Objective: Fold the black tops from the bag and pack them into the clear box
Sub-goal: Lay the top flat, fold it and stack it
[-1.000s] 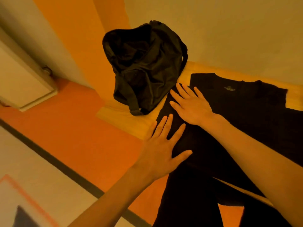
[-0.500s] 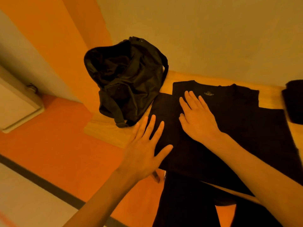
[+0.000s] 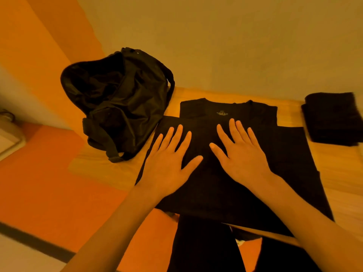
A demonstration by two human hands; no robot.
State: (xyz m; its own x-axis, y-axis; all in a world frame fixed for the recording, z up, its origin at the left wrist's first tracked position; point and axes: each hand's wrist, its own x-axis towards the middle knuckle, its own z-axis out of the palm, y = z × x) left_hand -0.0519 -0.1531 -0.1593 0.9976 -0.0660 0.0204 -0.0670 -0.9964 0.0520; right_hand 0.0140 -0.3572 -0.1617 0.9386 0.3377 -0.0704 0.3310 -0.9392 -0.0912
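A black top (image 3: 284, 154) lies flat on the wooden table (image 3: 110, 173), its collar toward the wall and its left side folded across the chest. My left hand (image 3: 169, 163) lies flat with spread fingers on the folded left part. My right hand (image 3: 241, 154) lies flat beside it on the middle of the top. A black bag (image 3: 121, 99) stands open and slumped at the table's left end, just left of the top. A folded black garment (image 3: 334, 118) lies at the right edge. The clear box is out of sight.
The table stands against a pale wall (image 3: 216, 46). Its front edge runs under my forearms, and the top's hem hangs over it. Orange floor (image 3: 49, 183) lies to the left, with a white unit (image 3: 7, 138) at the far left.
Both hands have slid to the right over the top, and now lie side by side on it. The view has swung right, so that the folded black garment shows.
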